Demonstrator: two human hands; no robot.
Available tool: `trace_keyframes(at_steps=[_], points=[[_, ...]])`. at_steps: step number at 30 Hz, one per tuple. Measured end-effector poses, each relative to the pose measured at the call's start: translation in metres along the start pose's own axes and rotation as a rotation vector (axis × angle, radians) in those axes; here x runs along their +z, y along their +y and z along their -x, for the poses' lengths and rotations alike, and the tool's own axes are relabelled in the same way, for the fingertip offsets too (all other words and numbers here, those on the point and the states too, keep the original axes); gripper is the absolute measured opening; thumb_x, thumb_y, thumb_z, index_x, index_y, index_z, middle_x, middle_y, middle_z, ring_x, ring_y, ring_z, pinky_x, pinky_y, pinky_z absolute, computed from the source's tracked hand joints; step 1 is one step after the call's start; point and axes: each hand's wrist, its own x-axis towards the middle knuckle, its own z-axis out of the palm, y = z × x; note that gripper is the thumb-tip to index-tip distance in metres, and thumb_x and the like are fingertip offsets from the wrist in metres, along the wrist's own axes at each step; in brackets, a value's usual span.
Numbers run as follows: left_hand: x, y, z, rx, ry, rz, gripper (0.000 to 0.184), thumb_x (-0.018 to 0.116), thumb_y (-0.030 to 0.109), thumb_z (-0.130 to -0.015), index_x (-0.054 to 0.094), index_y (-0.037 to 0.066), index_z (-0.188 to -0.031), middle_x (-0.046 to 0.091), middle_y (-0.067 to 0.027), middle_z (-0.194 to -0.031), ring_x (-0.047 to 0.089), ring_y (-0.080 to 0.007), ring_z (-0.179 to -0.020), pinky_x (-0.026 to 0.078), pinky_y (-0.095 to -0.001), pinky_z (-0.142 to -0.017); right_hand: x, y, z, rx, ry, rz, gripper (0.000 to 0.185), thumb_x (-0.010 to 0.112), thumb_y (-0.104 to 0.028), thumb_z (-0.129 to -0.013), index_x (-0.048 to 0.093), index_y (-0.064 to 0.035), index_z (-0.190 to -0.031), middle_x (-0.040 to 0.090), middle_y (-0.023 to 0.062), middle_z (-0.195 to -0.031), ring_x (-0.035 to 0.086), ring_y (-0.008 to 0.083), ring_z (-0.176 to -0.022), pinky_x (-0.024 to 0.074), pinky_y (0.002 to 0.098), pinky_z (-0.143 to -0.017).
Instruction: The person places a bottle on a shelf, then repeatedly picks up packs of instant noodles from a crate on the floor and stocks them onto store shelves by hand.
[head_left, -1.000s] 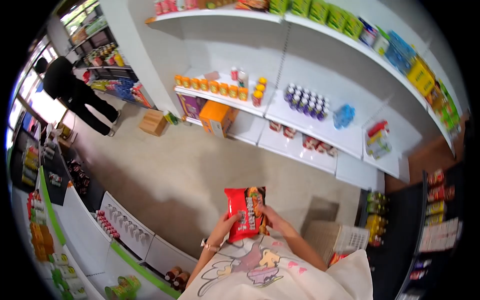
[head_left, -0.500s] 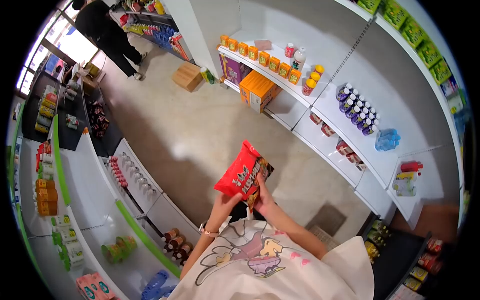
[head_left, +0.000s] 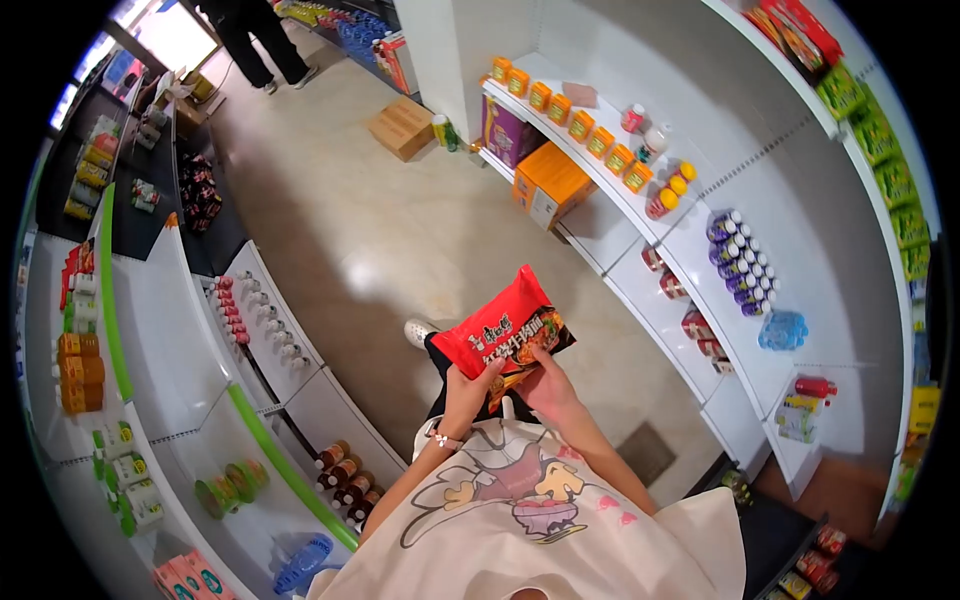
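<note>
Instant-noodle packet (head_left: 505,322) gripped in left hand (head_left: 468,394) and right hand (head_left: 550,390), both partly curled, thumbs on front; white shoe (head_left: 419,333) beyond left.

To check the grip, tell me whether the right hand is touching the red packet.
Touching. The head view shows the right hand at the lower edge of the red packet, its thumb lying over the printed front.

From where I stand, this is a shop. White shelves (head_left: 688,238) run along both sides of the aisle (head_left: 330,190), and on them many pieces of one kind stand together in rows: orange containers (head_left: 581,125), purple bottles with white caps (head_left: 742,260), green packets (head_left: 893,185) higher up.
</note>
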Motion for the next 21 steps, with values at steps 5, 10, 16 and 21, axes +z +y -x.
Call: trace_keyframes(at_steps=[5,10,16,21], points=[[-0.050,0.037,-0.057,-0.005,0.052,0.185,0.032,0.065,0.011,-0.084,0.054,-0.003,-0.112,0.063,-0.0075,-0.106,0.059,-0.0135,-0.094,0.047,-0.0285,-0.084,0.059,-0.004,-0.057,-0.130,-0.015,0.227,0.028,0.063,-0.016,-0.087,0.053,-0.0079,-0.112,0.061,0.0048,-0.110,0.059,0.0155,-0.098,0.0470,0.0303,-0.086],[-0.103,0.060,-0.096,-0.075,0.093,0.694,0.044,0.062,0.011,-0.087,0.043,-0.002,-0.125,0.055,-0.0091,-0.121,0.055,-0.0181,-0.108,0.046,-0.0313,-0.090,0.151,-0.002,-0.118,-0.147,-0.054,0.557,0.030,0.065,-0.009,-0.085,0.053,-0.0024,-0.111,0.060,0.0073,-0.109,0.058,0.0152,-0.101,0.0487,0.0312,-0.087],[-0.192,0.112,-0.136,-0.003,-0.207,0.843,0.076,0.073,0.044,-0.074,0.037,0.014,-0.134,0.048,-0.0042,-0.131,0.048,-0.0216,-0.119,0.041,-0.0401,-0.096,0.304,0.011,-0.146,-0.382,-0.356,1.398,0.045,0.078,-0.005,-0.071,0.058,0.0024,-0.110,0.066,0.0048,-0.095,0.061,0.0087,-0.087,0.0492,0.0244,-0.077],[-0.249,0.155,-0.150,0.068,-0.235,1.056,0.077,0.073,0.044,-0.074,0.039,0.007,-0.132,0.050,-0.0098,-0.129,0.050,-0.0252,-0.117,0.043,-0.0430,-0.096,0.361,0.043,-0.201,-0.282,-0.440,1.039,0.039,0.072,0.000,-0.076,0.055,0.0018,-0.111,0.064,0.0063,-0.102,0.060,0.0108,-0.092,0.0484,0.0259,-0.083]])
